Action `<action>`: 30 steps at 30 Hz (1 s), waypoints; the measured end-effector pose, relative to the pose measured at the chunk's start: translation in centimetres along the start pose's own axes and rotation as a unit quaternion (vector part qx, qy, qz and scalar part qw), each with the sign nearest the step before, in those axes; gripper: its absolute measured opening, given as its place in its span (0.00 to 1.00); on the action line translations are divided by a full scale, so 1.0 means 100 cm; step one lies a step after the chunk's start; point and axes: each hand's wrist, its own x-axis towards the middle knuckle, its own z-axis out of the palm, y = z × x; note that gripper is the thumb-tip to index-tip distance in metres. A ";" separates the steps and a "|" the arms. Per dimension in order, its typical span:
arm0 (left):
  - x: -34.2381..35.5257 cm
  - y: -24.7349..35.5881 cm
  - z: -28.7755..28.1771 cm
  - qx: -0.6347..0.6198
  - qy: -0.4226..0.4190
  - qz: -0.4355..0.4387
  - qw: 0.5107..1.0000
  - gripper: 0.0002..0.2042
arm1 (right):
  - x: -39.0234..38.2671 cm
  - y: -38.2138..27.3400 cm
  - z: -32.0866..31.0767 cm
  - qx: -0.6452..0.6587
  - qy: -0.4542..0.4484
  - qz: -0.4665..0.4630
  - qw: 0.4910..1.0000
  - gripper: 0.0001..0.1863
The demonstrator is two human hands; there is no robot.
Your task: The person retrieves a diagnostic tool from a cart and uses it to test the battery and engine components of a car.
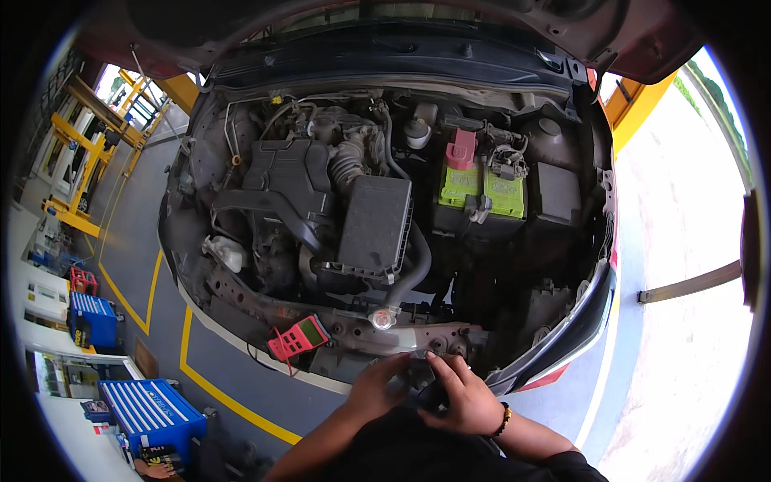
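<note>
Both my hands are together at the front edge of a car's open engine bay. Between them is a small dark object [421, 374] whose kind I cannot make out, as fingers cover much of it. My left hand [376, 390] is curled at its left side, slightly blurred. From the right, my right hand [466, 399] closes on it with thumb and fingers, a beaded bracelet at the wrist. Left of my hands, a red handheld tester [298, 338] with a greenish screen lies tilted on the front panel. The radiator cap [382, 319] sits just beyond my hands.
Deeper in the bay are a black air filter box [374, 222], an engine cover [287, 173] and a green-topped battery [482, 191] with a red terminal cover [461, 148]. Blue tool cabinets [152, 410] stand at left; another person's hand [154, 468] shows beside one.
</note>
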 end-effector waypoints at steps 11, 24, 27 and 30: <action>0.025 0.014 0.011 0.113 0.141 0.168 0.969 0.24 | 0.011 0.004 0.015 -0.053 0.138 -0.031 0.989 0.55; 0.058 0.019 0.024 0.045 0.109 0.245 0.962 0.17 | 0.004 0.012 -0.008 -0.088 0.151 -0.005 0.985 0.48; 0.064 0.024 0.026 0.054 0.109 0.249 0.961 0.18 | 0.003 0.020 -0.005 -0.095 0.173 -0.020 0.980 0.49; 0.061 0.020 0.031 0.043 0.096 0.221 0.970 0.17 | 0.000 0.024 -0.005 -0.090 0.186 -0.017 0.978 0.49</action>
